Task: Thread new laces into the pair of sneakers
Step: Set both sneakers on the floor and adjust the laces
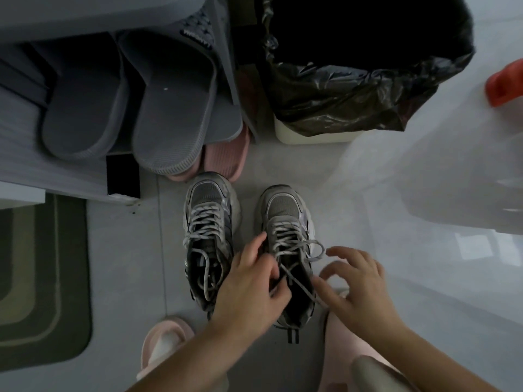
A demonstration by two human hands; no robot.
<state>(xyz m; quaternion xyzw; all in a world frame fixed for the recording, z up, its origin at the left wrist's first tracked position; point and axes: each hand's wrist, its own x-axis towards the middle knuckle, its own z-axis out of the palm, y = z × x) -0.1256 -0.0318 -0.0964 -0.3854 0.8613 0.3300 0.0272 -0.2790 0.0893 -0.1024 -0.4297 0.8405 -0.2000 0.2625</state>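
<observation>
Left hand point(252, 281) is pinching right sneaker's point(285, 210) lace point(294, 281), right hand point(356, 281) hovering spread; left sneaker point(209, 199) is looking laced too, rethreading probably unstarted.

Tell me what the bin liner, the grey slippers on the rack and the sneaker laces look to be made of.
Bin liner: thin black plastic film, glossy; its crinkles catch highlights.
Grey slippers: probably moulded foam or rubber, matte, with ribbed sole edges.
Laces: seemingly woven textile cord, pale and dull, speckled darker; fibre unclear.
</observation>
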